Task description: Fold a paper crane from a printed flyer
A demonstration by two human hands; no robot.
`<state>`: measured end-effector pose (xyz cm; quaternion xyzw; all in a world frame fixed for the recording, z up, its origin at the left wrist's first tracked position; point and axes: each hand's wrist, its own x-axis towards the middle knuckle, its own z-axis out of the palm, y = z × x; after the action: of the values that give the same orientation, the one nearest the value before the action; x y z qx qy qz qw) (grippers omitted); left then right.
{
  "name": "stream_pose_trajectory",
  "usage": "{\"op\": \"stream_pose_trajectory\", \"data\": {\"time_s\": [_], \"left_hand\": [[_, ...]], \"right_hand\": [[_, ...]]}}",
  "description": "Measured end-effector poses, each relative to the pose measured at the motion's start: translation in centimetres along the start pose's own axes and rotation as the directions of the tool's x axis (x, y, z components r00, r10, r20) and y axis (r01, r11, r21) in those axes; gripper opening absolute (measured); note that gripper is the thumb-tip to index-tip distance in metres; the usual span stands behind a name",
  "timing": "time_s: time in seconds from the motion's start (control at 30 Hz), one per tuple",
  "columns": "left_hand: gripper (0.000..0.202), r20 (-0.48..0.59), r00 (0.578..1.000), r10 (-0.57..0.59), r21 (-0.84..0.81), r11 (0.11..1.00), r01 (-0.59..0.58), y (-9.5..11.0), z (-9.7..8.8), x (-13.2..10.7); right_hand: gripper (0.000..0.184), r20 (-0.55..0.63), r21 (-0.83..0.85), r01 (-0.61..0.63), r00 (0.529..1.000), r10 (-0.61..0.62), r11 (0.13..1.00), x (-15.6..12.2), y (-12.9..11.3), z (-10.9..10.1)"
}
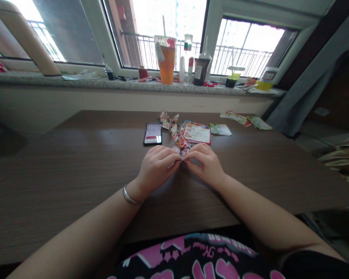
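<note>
Both hands are low on the counter [75, 166], meeting at centre. The left hand [155, 166] is curled, its fingertips pinching the left side of a small folded paper [182, 150]. The right hand [207, 162] is curled too, pinching the same paper from the other side. The fingertips of the 2 hands nearly touch. The paper is printed red and white and lies on the counter just past the knuckles. Most of it is hidden under the fingers, so the fold shape can't be told.

Judged step: pressing a crease into a small, layered piece. To do it well:
- Keep the paper flat on the counter, not lifted.
- Line up the edges first, then press.
- 1 hand anchors while the other runs the crease from the middle outward.
- The layers look thick and will likely spring back, so use firm nail pressure.
- Keep the fingertips off the fold line itself, so it stays visible.

Around it: a phone [152, 136] with its screen lit sits just beyond the left hand. More folded pieces [169, 121] lie beyond the paper, beside a flyer [196, 133], with cards [220, 129] to the right. They are close, so the paper shouldn't be pushed forward into them. There is a bracelet [130, 197] on the left wrist and an orange cup [166, 62] on the sill, well apart.
</note>
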<state>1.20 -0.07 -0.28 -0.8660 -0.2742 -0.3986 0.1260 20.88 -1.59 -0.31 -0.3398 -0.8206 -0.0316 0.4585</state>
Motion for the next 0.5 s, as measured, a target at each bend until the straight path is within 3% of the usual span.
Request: {"op": "stream_pose_trajectory", "data": {"time_s": [0.23,0.5], "left_hand": [[0.004,-0.002,1.000,0.013,0.027,1.000,-0.013,0.21,-0.08,0.18],[0.010,0.066,0.998,0.021,0.073,0.997,-0.026,0.51,-0.33,0.21]], "right_hand": [[0.008,-0.019,0.044,-0.023,1.000,0.023,0.999,-0.05,-0.04,0.18],[0.010,0.025,0.066,-0.015,1.000,0.014,0.998,-0.13,-0.18,0.42]]}}
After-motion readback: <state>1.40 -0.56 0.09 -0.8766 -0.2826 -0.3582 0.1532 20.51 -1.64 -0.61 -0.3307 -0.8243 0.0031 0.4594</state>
